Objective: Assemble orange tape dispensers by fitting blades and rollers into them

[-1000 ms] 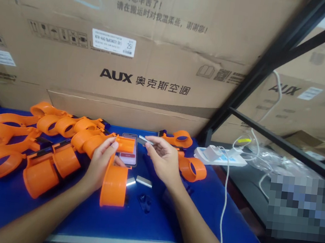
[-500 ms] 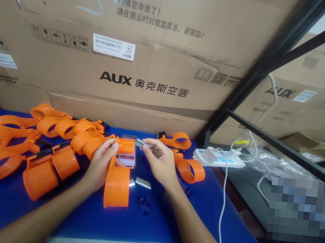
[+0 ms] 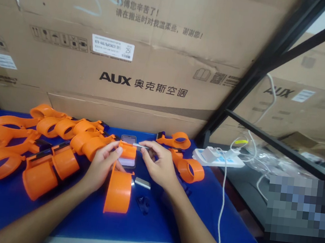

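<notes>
My left hand (image 3: 102, 163) is closed around the upper end of an orange plastic ring holder (image 3: 119, 194), whose wide ring hangs down over the blue table top. My right hand (image 3: 159, 163) pinches a small, thin silver metal piece (image 3: 140, 146). That piece points left at the holder's upper end; whether it has entered the plastic I cannot tell. Behind the hands lies a phone (image 3: 129, 138), partly hidden. Below them are a flat silver metal block (image 3: 143, 183), another silver piece mostly behind the ring, and a dark blue crumpled-looking piece (image 3: 143, 204).
Several more orange ring holders (image 3: 40, 176) crowd the table's left side. Others (image 3: 190, 171) lie to the right. A white power strip (image 3: 219, 158) with cables stands at the right edge, beside a black metal frame (image 3: 247, 88). A large cardboard box (image 3: 140, 107) closes off the back.
My left hand has shifted the orange holder slightly right and down. The right hand has brought the silver piece a little lower, more level and nearer the holder's end.
</notes>
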The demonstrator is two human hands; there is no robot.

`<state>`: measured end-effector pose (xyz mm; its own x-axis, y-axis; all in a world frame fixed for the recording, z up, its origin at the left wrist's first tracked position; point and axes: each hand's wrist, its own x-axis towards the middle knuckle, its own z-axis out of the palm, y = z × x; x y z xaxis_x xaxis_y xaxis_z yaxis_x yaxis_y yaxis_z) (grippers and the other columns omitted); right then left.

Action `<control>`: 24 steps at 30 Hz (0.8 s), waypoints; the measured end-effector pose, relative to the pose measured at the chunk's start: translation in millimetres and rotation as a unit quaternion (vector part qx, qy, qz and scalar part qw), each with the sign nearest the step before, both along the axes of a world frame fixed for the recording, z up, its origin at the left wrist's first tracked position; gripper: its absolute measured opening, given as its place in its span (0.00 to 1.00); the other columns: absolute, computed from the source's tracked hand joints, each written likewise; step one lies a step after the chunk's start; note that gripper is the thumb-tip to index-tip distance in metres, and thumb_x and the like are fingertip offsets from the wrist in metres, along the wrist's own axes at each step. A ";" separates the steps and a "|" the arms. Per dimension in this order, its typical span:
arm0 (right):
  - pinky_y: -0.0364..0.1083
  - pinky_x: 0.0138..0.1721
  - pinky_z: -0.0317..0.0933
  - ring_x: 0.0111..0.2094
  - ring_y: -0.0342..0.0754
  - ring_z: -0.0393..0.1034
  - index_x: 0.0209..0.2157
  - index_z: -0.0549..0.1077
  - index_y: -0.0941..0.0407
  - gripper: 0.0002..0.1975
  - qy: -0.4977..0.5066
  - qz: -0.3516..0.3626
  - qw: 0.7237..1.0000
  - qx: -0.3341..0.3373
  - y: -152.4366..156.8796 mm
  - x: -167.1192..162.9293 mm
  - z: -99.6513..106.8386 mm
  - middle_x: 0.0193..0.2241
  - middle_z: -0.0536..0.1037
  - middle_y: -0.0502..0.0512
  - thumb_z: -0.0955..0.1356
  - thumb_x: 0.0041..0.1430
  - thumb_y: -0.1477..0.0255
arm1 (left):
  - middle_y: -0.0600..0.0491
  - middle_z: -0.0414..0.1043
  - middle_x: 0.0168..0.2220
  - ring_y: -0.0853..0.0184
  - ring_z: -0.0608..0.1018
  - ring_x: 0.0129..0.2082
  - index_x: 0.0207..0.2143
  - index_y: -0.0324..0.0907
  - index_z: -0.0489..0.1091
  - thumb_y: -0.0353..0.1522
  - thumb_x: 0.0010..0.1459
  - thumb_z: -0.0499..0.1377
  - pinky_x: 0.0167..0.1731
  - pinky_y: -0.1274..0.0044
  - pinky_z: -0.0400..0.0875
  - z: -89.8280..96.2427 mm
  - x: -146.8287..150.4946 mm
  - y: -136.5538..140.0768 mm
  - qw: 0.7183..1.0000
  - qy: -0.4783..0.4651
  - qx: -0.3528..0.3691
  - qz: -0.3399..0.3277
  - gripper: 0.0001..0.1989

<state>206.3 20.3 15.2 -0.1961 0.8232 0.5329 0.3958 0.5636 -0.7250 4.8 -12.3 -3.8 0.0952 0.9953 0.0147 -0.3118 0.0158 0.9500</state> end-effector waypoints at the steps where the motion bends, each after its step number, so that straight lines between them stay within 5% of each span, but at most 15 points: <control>1: 0.46 0.29 0.65 0.27 0.46 0.69 0.44 0.80 0.53 0.10 0.007 0.007 1.000 -0.005 -0.4 -1.2 -0.8 0.33 0.82 0.54 0.69 0.66 0.66 | 0.52 0.77 0.19 0.64 0.76 0.15 0.57 0.41 0.68 0.49 0.58 0.65 0.18 0.80 0.67 -1.3 0.0 0.3 1.000 0.006 0.000 0.002 0.30; 7: 0.47 0.37 0.72 0.36 0.50 0.76 0.48 0.80 0.54 0.14 0.092 0.015 0.995 -0.043 1.7 -5.7 -3.6 0.40 0.83 0.57 0.71 0.64 0.64 | 0.52 0.77 0.20 0.63 0.77 0.16 0.57 0.43 0.68 0.49 0.58 0.65 0.18 0.79 0.69 -4.1 0.7 1.9 1.000 -0.007 -0.003 0.004 0.30; 15: 0.49 0.35 0.74 0.32 0.49 0.76 0.47 0.83 0.54 0.15 0.184 0.013 0.978 -0.097 3.0 -3.7 -3.9 0.34 0.83 0.56 0.73 0.61 0.62 | 0.52 0.76 0.19 0.67 0.74 0.15 0.49 0.41 0.69 0.51 0.60 0.63 0.17 0.81 0.67 5.1 4.3 -2.3 0.998 -0.032 -0.012 0.056 0.25; 20: 0.54 0.49 0.73 0.46 0.54 0.77 0.50 0.83 0.49 0.15 0.158 0.058 0.983 -0.070 0.1 -6.7 -5.9 0.47 0.83 0.56 0.73 0.63 0.65 | 0.53 0.75 0.19 0.68 0.73 0.16 0.45 0.39 0.72 0.51 0.59 0.64 0.18 0.80 0.67 1.9 3.4 0.3 0.998 -0.038 0.002 0.059 0.25; 24: 0.55 0.56 0.69 0.53 0.54 0.75 0.52 0.82 0.48 0.15 0.128 0.102 0.985 -0.060 -1.4 -9.0 -7.2 0.52 0.80 0.56 0.72 0.65 0.64 | 0.52 0.76 0.20 0.68 0.74 0.17 0.53 0.36 0.72 0.50 0.59 0.64 0.20 0.79 0.68 -7.1 0.6 4.0 0.998 -0.020 0.004 0.053 0.30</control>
<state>197.3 18.9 8.0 -0.2360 0.8410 0.4869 0.0795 0.5161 -0.8528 5.4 -8.2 -10.9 -0.0111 0.9996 0.0250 -0.3496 -0.0273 0.9365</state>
